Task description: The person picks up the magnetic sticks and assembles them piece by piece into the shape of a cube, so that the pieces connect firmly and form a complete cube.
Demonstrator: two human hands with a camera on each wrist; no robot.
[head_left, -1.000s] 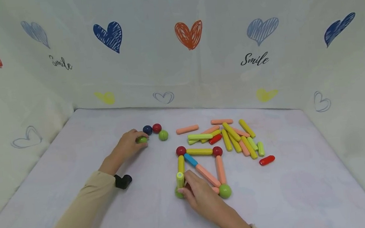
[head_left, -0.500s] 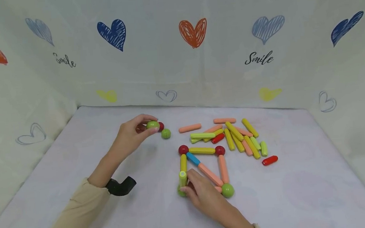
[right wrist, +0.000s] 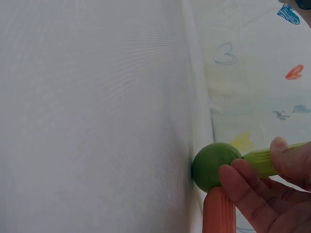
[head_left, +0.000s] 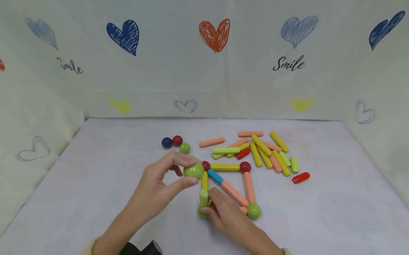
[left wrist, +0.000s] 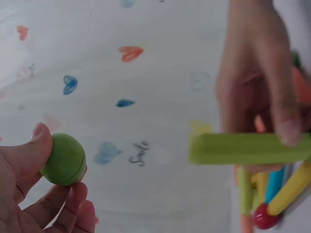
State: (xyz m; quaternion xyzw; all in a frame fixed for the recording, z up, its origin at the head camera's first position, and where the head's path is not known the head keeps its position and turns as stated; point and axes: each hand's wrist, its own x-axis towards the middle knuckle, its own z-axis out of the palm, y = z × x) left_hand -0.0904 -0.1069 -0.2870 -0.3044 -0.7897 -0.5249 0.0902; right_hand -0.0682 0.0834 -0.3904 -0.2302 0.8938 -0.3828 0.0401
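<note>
In left grip [head_left: 158,183]: green ball [head_left: 193,171], pinched between thumb and fingers, clear of the counter [head_left: 323,214]. In right grip [head_left: 229,211]: light-green stick [head_left: 204,198], pinched, standing upright on near-left corner ball [right wrist: 214,167], also green, and meeting it at the lower end.

Flat on counter: a square of balls and sticks. At the remaining corners: far-left red ball [head_left: 206,165], far-right red ball [head_left: 245,167], near-right green ball [head_left: 254,211]. Along far side: yellow stick [head_left: 225,167]. Along right side: pink stick [head_left: 249,188]. As diagonal, end to end: blue stick [head_left: 215,176] and second pink stick [head_left: 235,193].

Beyond the square, toward the right: loose pile of sticks [head_left: 261,146]. Toward the left, close together: navy ball [head_left: 167,143], loose red ball [head_left: 177,141], loose green ball [head_left: 184,148].
</note>
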